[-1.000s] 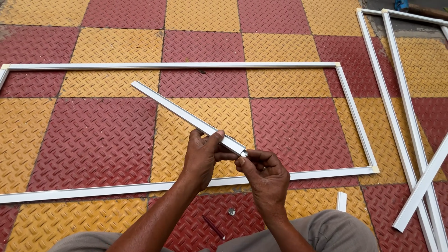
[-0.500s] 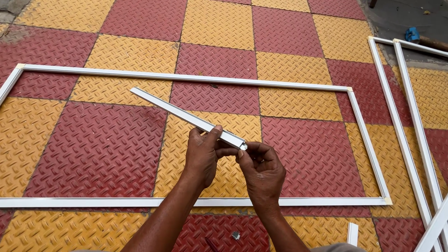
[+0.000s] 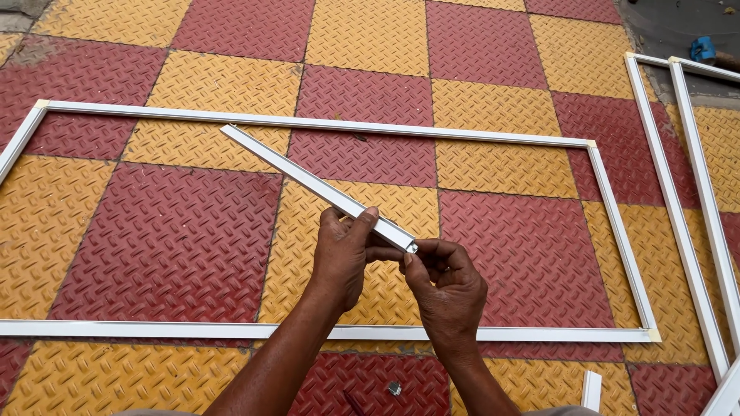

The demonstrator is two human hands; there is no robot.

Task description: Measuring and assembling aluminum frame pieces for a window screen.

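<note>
- White strip (image 3: 308, 181): a long, flat white bar held in the middle of the picture, raised above the floor; it slants from the upper left down to the centre, its far end free, its near end between the two hands.
- Left hand (image 3: 343, 258): its grip is clenched around the strip close to the near end, thumb over the top, fingers wrapped beneath.
- Right hand (image 3: 447, 289): just right of and below the left; its fingertips (image 3: 408, 260) pinch at the very tip of the strip, where a small metal bit shows; what that bit is cannot be told.
- White frame (image 3: 324, 123): a large rectangle of thin white bars lying flat on the floor, spanning most of the picture; the hands hover above its lower middle.
- Floor (image 3: 169, 246): red and yellow studded tiles in a chequer pattern.
- More white bars (image 3: 678, 223) lie along the right edge; a short white offcut (image 3: 591, 389) sits at the lower right; a small metal piece (image 3: 394, 388) lies at the bottom centre.
</note>
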